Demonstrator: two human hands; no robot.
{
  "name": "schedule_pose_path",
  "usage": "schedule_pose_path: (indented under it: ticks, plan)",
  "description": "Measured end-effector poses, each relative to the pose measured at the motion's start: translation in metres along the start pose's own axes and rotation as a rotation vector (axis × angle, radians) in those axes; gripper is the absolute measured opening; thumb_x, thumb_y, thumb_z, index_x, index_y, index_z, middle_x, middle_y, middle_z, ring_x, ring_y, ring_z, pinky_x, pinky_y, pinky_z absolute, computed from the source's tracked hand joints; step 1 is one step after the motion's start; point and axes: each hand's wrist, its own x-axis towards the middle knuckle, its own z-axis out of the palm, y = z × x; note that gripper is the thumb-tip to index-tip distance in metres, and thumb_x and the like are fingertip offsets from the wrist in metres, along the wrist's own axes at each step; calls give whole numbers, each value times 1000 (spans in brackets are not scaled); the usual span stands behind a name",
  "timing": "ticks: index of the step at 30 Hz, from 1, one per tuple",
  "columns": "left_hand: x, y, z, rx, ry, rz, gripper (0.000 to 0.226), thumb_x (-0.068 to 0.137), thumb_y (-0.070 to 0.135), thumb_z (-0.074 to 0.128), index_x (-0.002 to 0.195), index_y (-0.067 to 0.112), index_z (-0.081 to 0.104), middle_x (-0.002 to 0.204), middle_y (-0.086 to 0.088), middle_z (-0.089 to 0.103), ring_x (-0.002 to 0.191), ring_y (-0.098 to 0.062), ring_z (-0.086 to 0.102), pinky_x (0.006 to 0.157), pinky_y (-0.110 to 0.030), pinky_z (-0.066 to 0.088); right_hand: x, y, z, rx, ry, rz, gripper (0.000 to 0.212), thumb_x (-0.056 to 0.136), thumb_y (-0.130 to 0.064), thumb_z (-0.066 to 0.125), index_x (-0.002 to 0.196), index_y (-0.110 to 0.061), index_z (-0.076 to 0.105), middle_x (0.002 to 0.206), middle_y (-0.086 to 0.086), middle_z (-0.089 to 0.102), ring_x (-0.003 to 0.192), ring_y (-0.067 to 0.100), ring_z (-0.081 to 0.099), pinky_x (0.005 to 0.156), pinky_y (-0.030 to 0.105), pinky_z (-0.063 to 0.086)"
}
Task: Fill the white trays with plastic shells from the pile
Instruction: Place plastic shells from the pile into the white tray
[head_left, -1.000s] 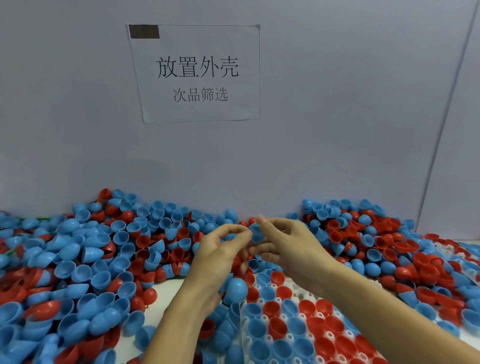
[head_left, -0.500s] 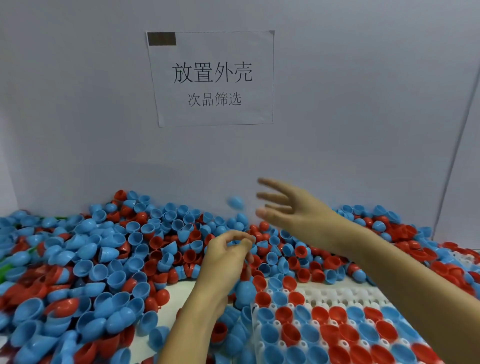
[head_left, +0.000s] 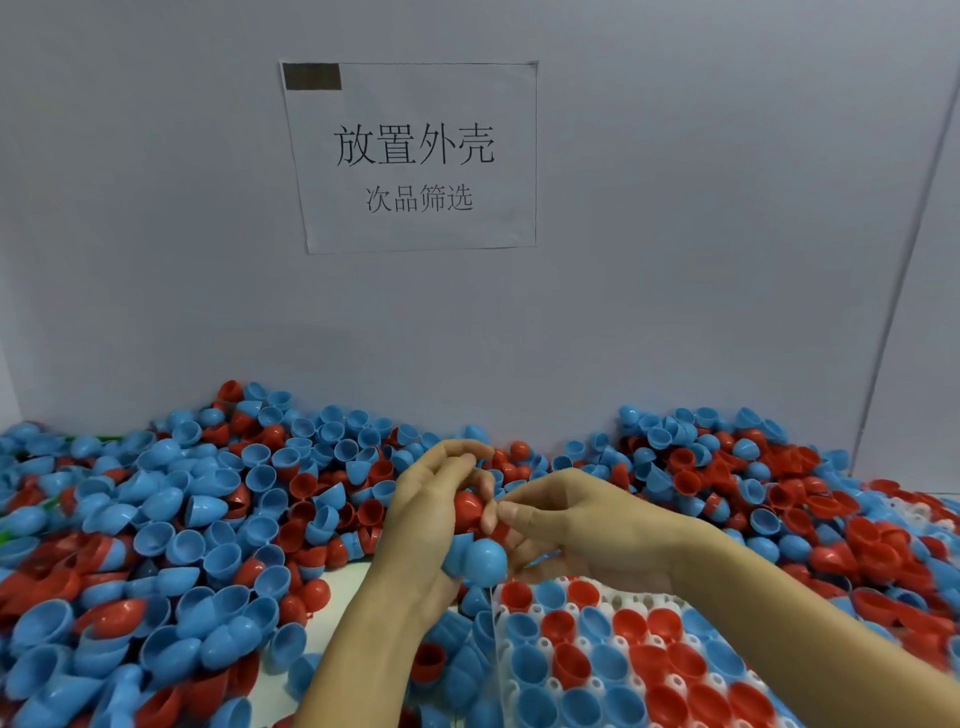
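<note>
Left hand (head_left: 426, 514): grip clenched around a nested stack of shells, a red shell (head_left: 467, 505) showing between the curled fingers and a blue shell (head_left: 484, 560) protruding dome-first from the lower end of the stack. Right hand (head_left: 576, 519): thumb and forefinger pinched together at the red shell, meeting the left fingertips; whether they actually grasp it cannot be told. Both hands are held just above the far left corner of the white tray (head_left: 631, 603). The tray lies on the worktop at lower right; most visible pockets hold red or blue shells open side up, and a few pockets along its far edge show bare white. The pile (head_left: 218, 519) of loose red and blue shells surrounds the tray on the left, far and right sides, banked against the grey back wall (head_left: 675, 260). A paper notice (head_left: 415, 156) with printed characters is fixed to that wall.
</note>
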Motion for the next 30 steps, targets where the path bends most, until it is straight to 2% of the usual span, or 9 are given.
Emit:
schedule_pose_path:
  ticks: [4, 9, 12, 17, 20, 23, 26, 30]
  plan:
    - [-1, -1, 4, 27, 36, 49, 33, 104, 10, 47, 84, 19, 72, 68, -8, 60, 49, -17, 54, 49, -31, 51, 2, 4, -3, 2, 101, -65, 25, 98, -23, 60, 109, -4, 72, 98, 13, 75, 87, 20, 72, 80, 27, 58]
    - [-1, 0, 5, -93, 94, 29, 26, 103, 12, 49, 90, 19, 70, 69, -5, 59, 56, -17, 59, 52, -32, 53, 0, 4, -3, 72, 131, -60, 26, 97, -20, 61, 113, -1, 69, 99, 16, 74, 86, 20, 72, 80, 27, 57]
    - [-3, 2, 6, -135, 92, 6, 23, 101, 11, 52, 89, 19, 71, 70, -5, 61, 58, -17, 62, 48, -30, 52, 0, 5, -2, 102, 128, -63, 26, 97, -18, 60, 115, -1, 67, 103, 17, 74, 87, 20, 72, 82, 28, 58]
    - [-3, 3, 4, -64, 128, 4, 19, 97, 8, 59, 93, 20, 73, 89, -6, 76, 77, -19, 74, 55, -29, 57, 0, 5, -2, 187, 199, -101, 24, 96, -20, 61, 113, -5, 69, 100, 14, 74, 87, 21, 72, 80, 28, 58]
    - [-2, -1, 2, 21, 145, -45, 13, 99, 15, 59, 104, 17, 71, 93, -6, 78, 77, -17, 75, 58, -28, 57, 1, 6, -2, 209, 292, -141, 23, 98, -20, 59, 116, -7, 68, 104, 17, 74, 89, 23, 72, 76, 27, 58]
    - [-1, -5, 1, 159, 118, -106, 18, 99, 29, 59, 100, 18, 73, 96, -6, 78, 82, -16, 76, 75, -32, 55, 2, 6, -3, 196, 393, -183, 17, 99, -16, 59, 111, -10, 69, 101, 14, 75, 88, 23, 74, 73, 26, 56]
    - [-2, -6, 2, 219, 40, -112, 20, 94, 36, 65, 95, 18, 75, 95, -7, 78, 79, -19, 74, 75, -29, 54, 1, 5, -4, 144, 443, -201, 15, 99, -18, 59, 107, -14, 70, 93, 7, 77, 83, 19, 74, 71, 24, 56]
    - [-1, -9, 0, 220, 14, -77, 27, 87, 29, 73, 111, 16, 71, 101, -11, 76, 71, -21, 68, 76, -33, 59, 0, 4, -3, 84, 464, -216, 13, 98, -20, 60, 106, -20, 70, 89, 1, 77, 80, 15, 74, 66, 20, 56]
